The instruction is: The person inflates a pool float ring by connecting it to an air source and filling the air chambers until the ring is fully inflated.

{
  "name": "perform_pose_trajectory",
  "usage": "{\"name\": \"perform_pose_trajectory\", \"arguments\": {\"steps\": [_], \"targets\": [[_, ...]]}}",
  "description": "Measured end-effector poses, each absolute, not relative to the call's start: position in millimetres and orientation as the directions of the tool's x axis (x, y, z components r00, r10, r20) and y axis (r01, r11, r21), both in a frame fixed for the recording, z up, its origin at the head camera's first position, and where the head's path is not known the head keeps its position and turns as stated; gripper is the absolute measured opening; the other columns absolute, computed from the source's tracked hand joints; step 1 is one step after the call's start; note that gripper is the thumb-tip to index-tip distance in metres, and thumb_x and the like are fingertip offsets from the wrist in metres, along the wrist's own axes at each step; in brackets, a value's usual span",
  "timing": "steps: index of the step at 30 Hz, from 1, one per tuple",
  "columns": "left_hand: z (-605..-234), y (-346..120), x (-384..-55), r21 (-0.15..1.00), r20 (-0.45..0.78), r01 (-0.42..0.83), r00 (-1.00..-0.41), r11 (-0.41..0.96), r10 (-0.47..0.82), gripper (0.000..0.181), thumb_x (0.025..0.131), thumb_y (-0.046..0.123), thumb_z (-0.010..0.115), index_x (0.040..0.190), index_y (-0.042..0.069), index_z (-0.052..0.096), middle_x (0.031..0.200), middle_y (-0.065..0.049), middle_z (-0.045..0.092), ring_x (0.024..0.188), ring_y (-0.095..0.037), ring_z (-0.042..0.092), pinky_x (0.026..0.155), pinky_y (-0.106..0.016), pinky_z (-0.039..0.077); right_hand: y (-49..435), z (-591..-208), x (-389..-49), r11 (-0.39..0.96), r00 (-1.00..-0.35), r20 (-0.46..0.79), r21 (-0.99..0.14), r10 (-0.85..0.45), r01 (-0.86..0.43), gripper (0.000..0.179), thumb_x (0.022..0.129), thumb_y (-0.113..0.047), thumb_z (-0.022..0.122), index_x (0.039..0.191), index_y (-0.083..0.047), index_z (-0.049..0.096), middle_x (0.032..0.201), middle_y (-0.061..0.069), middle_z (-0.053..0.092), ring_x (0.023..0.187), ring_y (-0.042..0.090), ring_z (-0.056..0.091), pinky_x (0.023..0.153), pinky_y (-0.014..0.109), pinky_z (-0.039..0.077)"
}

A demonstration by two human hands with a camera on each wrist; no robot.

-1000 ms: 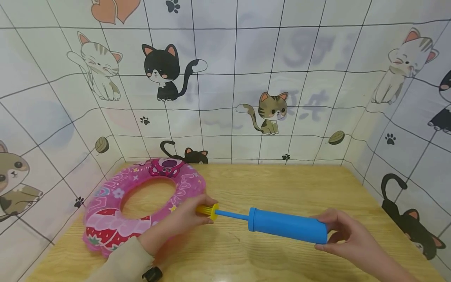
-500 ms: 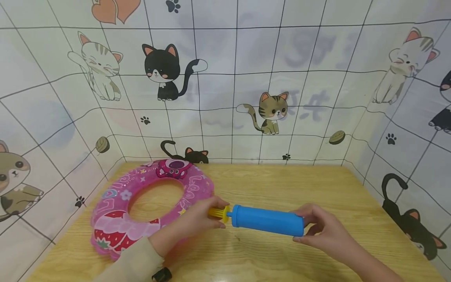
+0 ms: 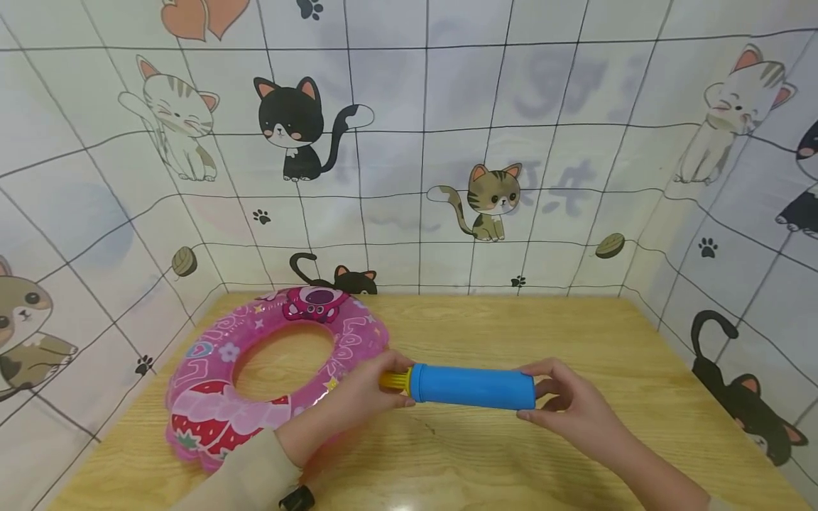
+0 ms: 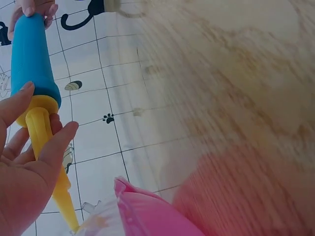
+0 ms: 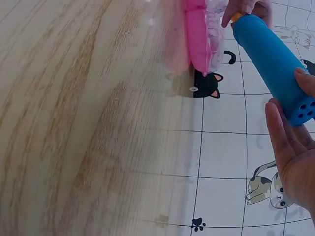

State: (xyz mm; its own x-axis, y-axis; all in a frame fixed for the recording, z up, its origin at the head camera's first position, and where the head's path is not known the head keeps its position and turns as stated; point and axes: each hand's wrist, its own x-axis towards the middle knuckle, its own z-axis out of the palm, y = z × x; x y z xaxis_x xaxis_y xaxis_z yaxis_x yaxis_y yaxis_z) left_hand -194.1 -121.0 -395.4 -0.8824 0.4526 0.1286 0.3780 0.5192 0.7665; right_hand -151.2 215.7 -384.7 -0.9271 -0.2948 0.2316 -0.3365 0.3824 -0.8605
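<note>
A blue hand air pump (image 3: 476,387) lies level above the table between my two hands, its barrel right up against the yellow end piece. My left hand (image 3: 367,394) grips that yellow nozzle (image 4: 40,130) with thumb and fingers. At the barrel's far end, my right hand (image 3: 578,408) holds the pump by thumb and fingers, beside the holes in its blue end cap (image 5: 306,109). The pink inflatable swim ring (image 3: 358,333) sits just behind my left hand. In the left wrist view the nozzle's tapered tip reaches the ring, near a clear valve (image 4: 91,206).
The wood-grain table (image 3: 511,326) extends behind and to the right of the pump. White grid-patterned wall covering (image 3: 396,163) with printed cats encloses the back and both sides. A dark wristband part (image 3: 297,498) shows under the left sleeve.
My right hand has pushed the barrel left, and the blue rod that showed between barrel and yellow end is now hidden. Earlier, my left hand and the ring shifted slightly right.
</note>
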Motion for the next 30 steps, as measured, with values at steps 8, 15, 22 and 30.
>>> {"name": "perform_pose_trajectory", "arguments": {"steps": [8,15,22,30], "targets": [[-395.7,-125.0,-199.5,0.768,0.079,0.306,-0.917,0.563,0.39,0.044,0.084,0.018,0.078,0.124,0.021,0.059,0.118,0.002,0.065,0.114,-0.026,0.058,0.096,-0.045,0.049,225.2,-388.1,-161.9,0.279,-0.931,0.202,-0.915,-0.303,-0.29,0.049,0.08,-0.003,0.078,0.123,-0.001,0.054,0.116,0.02,0.056,0.091,0.023,0.066,0.073,0.033,0.057],[-397.3,-138.7,-203.6,0.749,0.117,0.353,-0.903,0.561,0.413,0.043,0.084,0.016,0.078,0.122,0.022,0.06,0.117,0.003,0.066,0.113,-0.023,0.058,0.098,-0.043,0.047,245.4,-386.0,-162.0,0.255,-0.919,0.227,-0.914,-0.323,-0.316,0.049,0.082,-0.001,0.076,0.125,-0.001,0.052,0.117,0.007,0.056,0.093,0.021,0.065,0.072,0.034,0.058],[-400.7,-154.2,-206.5,0.727,0.144,0.386,-0.894,0.568,0.424,0.039,0.084,0.016,0.078,0.118,0.022,0.061,0.113,0.005,0.066,0.11,-0.021,0.06,0.096,-0.043,0.049,267.5,-386.0,-157.5,0.294,-0.935,0.187,-0.915,-0.302,-0.278,0.05,0.083,-0.001,0.075,0.126,-0.001,0.05,0.116,-0.002,0.057,0.095,0.018,0.065,0.074,0.034,0.058],[-400.4,-165.5,-204.5,0.734,0.127,0.357,-0.908,0.578,0.399,0.039,0.083,0.013,0.078,0.118,0.019,0.062,0.113,0.004,0.065,0.111,-0.023,0.06,0.096,-0.044,0.049,292.5,-388.1,-154.2,0.276,-0.914,0.223,-0.905,-0.338,-0.323,0.049,0.085,0.006,0.07,0.129,0.0,0.05,0.119,-0.009,0.058,0.098,0.014,0.065,0.072,0.036,0.059]]}}
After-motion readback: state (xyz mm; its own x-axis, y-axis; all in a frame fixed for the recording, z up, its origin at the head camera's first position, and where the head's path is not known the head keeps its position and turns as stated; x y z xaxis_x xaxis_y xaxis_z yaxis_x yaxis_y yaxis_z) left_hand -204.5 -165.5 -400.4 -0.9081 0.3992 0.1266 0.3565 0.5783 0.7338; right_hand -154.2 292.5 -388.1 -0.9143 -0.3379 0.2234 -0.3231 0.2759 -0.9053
